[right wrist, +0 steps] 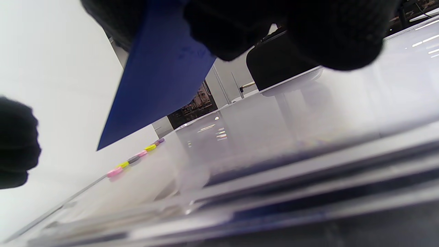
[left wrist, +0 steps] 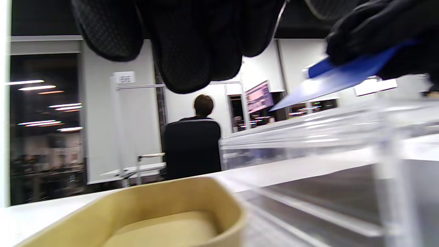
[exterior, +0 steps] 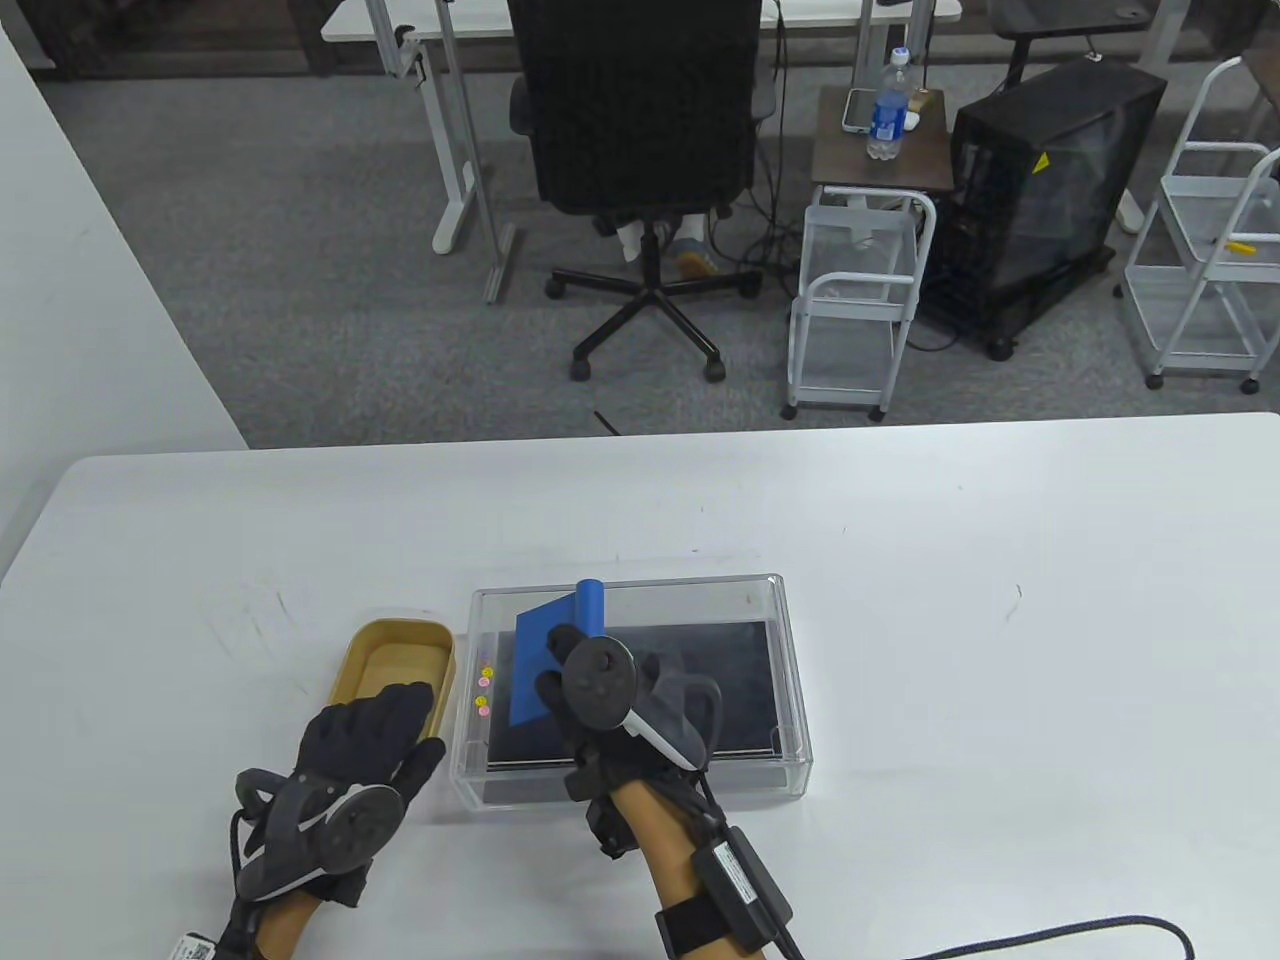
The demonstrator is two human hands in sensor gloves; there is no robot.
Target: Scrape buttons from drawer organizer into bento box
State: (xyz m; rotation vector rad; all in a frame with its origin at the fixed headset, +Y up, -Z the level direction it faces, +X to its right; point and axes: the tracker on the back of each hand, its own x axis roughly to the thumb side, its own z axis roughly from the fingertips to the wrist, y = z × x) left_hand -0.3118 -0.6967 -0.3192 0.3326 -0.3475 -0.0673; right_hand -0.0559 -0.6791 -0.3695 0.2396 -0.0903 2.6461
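Note:
A clear plastic drawer organizer (exterior: pixel 790 640) with a dark floor lies on the white table. Several small pink, yellow and purple buttons (exterior: pixel 483 690) lie along its left inner wall; they also show in the right wrist view (right wrist: pixel 137 158). My right hand (exterior: pixel 590 690) grips a blue scraper (exterior: pixel 545 660) above the organizer's left half, its blade (right wrist: pixel 157 79) tilted down toward the buttons and clear of the floor. A tan bento box (exterior: pixel 390 665), empty, sits just left of the organizer. My left hand (exterior: pixel 375 730) rests on the box's near rim, fingers extended.
The organizer's near wall (left wrist: pixel 308 144) stands right beside the bento box (left wrist: pixel 144 212). Beyond the table's far edge are an office chair (exterior: pixel 640 150), a white wire cart (exterior: pixel 860 300) and a black computer case (exterior: pixel 1040 180).

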